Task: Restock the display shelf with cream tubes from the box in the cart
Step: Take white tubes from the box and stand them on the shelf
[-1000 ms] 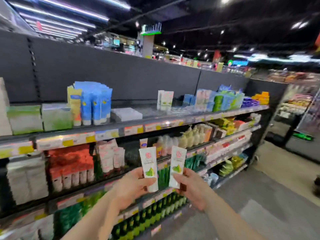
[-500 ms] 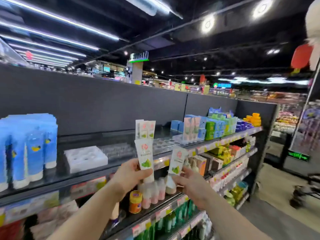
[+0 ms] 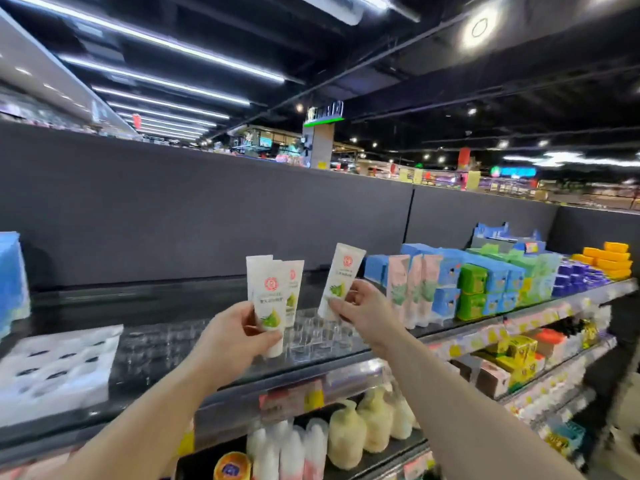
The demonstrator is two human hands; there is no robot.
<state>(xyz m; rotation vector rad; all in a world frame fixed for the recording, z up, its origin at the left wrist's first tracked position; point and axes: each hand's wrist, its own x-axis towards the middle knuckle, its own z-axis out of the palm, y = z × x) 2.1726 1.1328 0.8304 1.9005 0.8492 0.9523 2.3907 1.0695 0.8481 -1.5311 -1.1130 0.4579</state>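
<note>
Holding cream tubes upright, left hand, right hand, above top shelf

1. The left hand grips a white cream tube upright, cap down, over the clear slotted tray on the top shelf.
2. The right hand pinches a second tube, tilted, its lower end just above the tray's far side.
3. More matching tubes stand at the back of the tray, behind the left hand's tube.
4. Left of the tray lies a white moulded insert.
5. Right of the tray stand pink tubes, then blue and green boxes.
</note>
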